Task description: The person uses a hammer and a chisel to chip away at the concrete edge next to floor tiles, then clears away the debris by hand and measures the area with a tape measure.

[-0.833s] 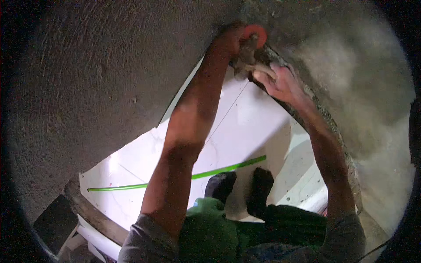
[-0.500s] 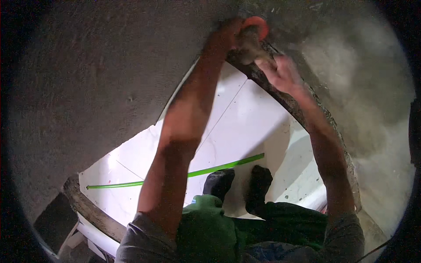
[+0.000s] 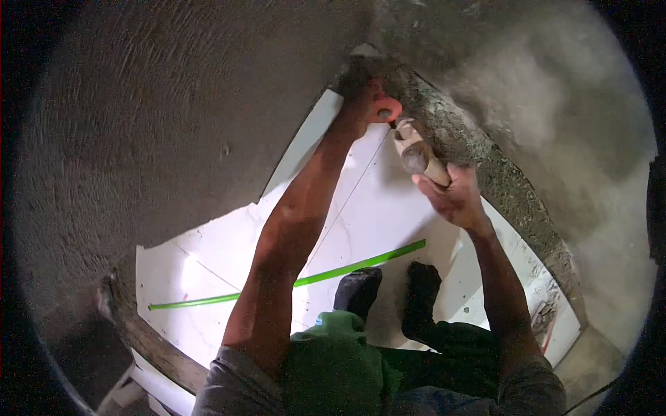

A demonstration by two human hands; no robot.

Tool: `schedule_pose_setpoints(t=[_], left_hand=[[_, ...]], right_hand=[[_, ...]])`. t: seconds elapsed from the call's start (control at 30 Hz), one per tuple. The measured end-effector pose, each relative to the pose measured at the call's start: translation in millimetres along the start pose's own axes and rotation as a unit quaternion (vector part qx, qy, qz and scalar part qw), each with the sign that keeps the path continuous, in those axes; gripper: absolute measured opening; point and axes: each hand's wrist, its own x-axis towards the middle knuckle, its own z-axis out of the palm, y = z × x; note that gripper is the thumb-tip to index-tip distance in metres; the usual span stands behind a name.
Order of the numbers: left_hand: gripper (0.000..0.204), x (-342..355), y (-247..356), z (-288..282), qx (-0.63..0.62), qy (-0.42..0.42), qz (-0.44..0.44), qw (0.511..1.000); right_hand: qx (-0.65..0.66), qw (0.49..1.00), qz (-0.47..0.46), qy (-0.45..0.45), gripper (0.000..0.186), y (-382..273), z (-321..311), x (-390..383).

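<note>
Nearest, at the lower edge, grey sleeves (image 3: 239,381) and green trousers (image 3: 329,360) are seen; beyond them two feet in dark socks (image 3: 359,291) are set on a white floor (image 3: 368,208) marked with thin seams; just ahead of the toes the floor is crossed by a bright green strip (image 3: 361,265) (part of it is hidden by the left forearm); farther up, a hammer (image 3: 416,156) is grasped by its pale handle in the right hand (image 3: 454,196) – thumb and fingers are wrapped near the handle's end, and the head is pointed up and to the left; just beyond the hammer head, a tool with a round orange guard (image 3: 386,109) is gripped in the left hand (image 3: 362,112), by which most of its shaft is covered; whether its tip is touching anything cannot be told, as that part is lost in shadow; past both hands the floor is bordered by a rough, crumbly edge (image 3: 479,132); the outer parts of the view are filled by a ridged grey surface (image 3: 166,118) on the left and a smoother, patchily lit one on the right.
</note>
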Motion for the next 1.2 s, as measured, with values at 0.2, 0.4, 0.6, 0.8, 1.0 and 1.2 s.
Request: schedule_pose_setpoints(t=[0.2,0.4,0.6,0.8,1.0,1.2], left_hand=[[0.037,27,-6,-13,-0.278,0.007,-0.132,0.951],[0.031,27,-9,-18,-0.150,0.115,-0.079,0.979],[0.023,29,17,-18,-0.323,0.071,-0.122,0.936],[0.018,25,47,3,-0.338,0.180,-0.178,0.906],[0.016,37,39,-9,-0.384,0.157,-0.178,0.892],[0.016,34,29,-16,-0.372,0.144,-0.215,0.892]], right_hand=[[0.058,0.991,-0.044,0.111,0.023,-6,20,6],[-0.129,0.988,0.086,0.028,0.036,6,9,12],[-0.289,0.955,-0.015,-0.061,0.049,29,4,33],[-0.235,0.955,-0.180,-0.022,0.045,47,-1,45],[-0.144,0.961,-0.212,-0.100,0.048,62,-8,95],[-0.189,0.972,-0.039,-0.134,0.062,58,-13,109]])
